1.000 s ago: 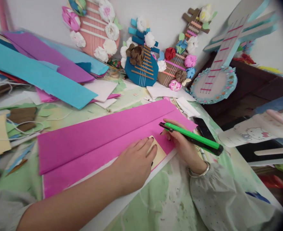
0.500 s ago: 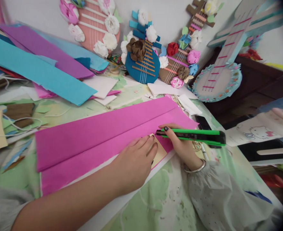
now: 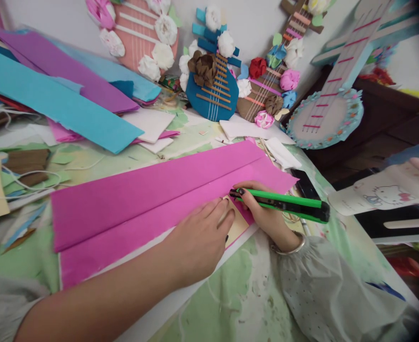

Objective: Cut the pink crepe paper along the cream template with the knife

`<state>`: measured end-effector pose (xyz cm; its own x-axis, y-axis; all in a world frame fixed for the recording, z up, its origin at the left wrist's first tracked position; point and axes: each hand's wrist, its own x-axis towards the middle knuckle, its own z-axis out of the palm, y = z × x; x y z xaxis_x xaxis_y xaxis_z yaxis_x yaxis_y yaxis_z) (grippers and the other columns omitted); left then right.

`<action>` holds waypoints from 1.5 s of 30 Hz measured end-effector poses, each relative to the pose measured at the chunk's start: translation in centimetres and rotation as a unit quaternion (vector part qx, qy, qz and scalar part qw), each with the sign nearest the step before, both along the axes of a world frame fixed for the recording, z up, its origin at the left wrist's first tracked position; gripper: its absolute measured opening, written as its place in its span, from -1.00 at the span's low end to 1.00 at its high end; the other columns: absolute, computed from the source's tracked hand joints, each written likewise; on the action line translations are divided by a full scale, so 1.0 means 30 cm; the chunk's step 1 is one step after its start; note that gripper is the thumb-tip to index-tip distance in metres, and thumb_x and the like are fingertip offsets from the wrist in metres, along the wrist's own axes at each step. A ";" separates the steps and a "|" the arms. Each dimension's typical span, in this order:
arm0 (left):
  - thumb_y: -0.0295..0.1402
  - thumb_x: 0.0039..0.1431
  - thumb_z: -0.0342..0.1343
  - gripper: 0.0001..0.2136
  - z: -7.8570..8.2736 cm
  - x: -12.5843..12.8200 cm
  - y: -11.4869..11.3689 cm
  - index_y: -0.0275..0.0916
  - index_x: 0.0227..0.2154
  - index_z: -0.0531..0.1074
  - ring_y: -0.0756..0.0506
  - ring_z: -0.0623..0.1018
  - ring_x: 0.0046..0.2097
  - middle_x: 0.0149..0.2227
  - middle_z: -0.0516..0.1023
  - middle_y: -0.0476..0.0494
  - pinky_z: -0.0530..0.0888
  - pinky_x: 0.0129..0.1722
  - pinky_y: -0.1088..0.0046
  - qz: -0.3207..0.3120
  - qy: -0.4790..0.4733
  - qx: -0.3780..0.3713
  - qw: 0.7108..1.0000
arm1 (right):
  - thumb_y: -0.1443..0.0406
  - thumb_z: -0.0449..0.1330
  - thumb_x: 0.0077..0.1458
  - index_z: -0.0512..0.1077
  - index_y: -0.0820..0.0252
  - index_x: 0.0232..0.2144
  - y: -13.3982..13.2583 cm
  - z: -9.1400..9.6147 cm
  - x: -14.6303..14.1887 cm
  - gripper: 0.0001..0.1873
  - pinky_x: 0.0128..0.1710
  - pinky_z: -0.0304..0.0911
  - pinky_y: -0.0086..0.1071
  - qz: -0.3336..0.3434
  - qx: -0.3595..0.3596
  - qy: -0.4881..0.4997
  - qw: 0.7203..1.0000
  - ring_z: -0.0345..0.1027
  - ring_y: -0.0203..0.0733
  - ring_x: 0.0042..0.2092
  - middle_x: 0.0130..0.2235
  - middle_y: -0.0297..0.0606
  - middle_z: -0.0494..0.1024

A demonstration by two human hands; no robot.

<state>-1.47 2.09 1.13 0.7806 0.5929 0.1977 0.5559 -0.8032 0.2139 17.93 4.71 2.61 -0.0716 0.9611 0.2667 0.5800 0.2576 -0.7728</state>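
Note:
A long folded sheet of pink crepe paper (image 3: 148, 194) lies across the table on a white board (image 3: 181, 297). My left hand (image 3: 198, 240) lies flat with fingers stretched out, pressing a small tan card template (image 3: 238, 227) onto the pink paper. My right hand (image 3: 262, 211) is closed around a green utility knife (image 3: 284, 202). The knife's tip sits at the template's upper edge on the paper.
Teal (image 3: 52, 107) and purple (image 3: 63, 69) paper sheets lie at the back left. Paper-flower lute models (image 3: 213, 76) lean on the wall, and a pale blue one (image 3: 328, 111) stands right. A black phone (image 3: 304, 183) lies by the pink sheet's right end. Scraps and string litter the left.
My right hand tilted the green knife from pointing up-left to nearly level, then lowered its tip to the template's edge. My left hand stayed pressed on the card.

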 end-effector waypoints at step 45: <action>-0.36 0.30 -0.17 -0.51 -0.001 0.002 0.006 -0.49 0.24 0.11 -0.33 0.11 0.34 0.31 0.10 -0.44 0.16 0.26 0.07 -0.011 0.025 -0.012 1.000 | 0.29 0.12 0.19 0.48 0.14 -0.25 -0.001 -0.011 -0.002 -0.85 -0.13 0.38 -0.38 0.021 0.029 -0.001 0.999 0.48 -0.25 -0.18 -0.24 -0.29 0.59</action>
